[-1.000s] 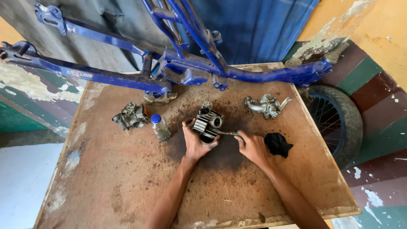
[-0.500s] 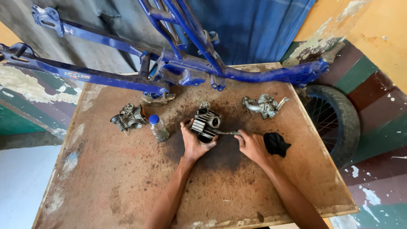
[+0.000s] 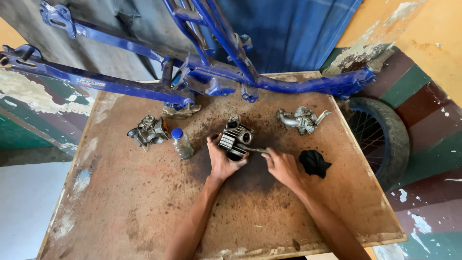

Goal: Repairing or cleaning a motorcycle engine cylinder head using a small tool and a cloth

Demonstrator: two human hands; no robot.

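Centre of frame: left hand [image 3: 222, 162] grasps finned engine cylinder [image 3: 234, 138] (dark, greasy); right hand [image 3: 283, 166] grips slim metal tool [image 3: 254, 150] touching it, on worn wooden table [image 3: 125, 202].

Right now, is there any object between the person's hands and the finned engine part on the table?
Nothing visible does. The left hand already grips the finned engine part, and the right hand reaches it with a thin metal tool. The black rag lies aside.

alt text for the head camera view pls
A person's left hand steadies a finned engine part on a stained wooden table while the right hand works a thin metal tool against it. A blue frame lies behind.
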